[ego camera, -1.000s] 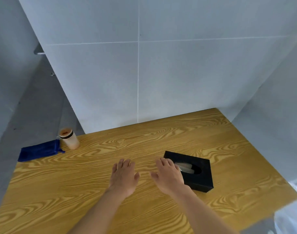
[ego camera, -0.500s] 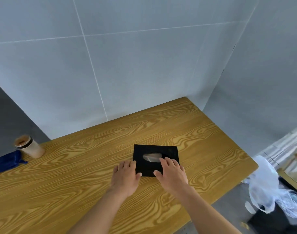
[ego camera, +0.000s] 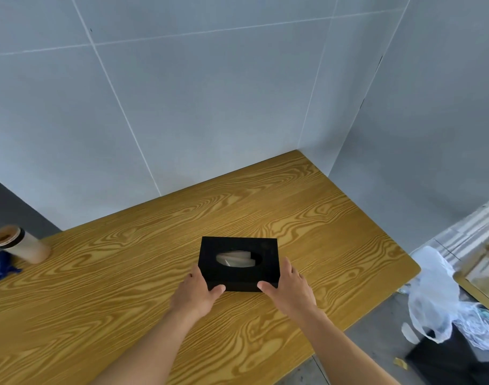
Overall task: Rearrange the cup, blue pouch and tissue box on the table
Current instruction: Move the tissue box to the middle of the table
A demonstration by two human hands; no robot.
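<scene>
Both hands, left hand (ego camera: 194, 294) and right hand (ego camera: 289, 290), now clasped around the tissue box (ego camera: 239, 263); earlier merely flat beside it

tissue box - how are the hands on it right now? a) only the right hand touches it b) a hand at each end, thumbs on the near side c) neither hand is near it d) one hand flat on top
b: the left hand and right hand flank the ends of the black tissue box, both thumbs pressed on its near side, as it sits on the table.

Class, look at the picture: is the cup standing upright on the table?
No: the cup lies on its side at the table's left end, open mouth facing left, beside the blue pouch.
</scene>
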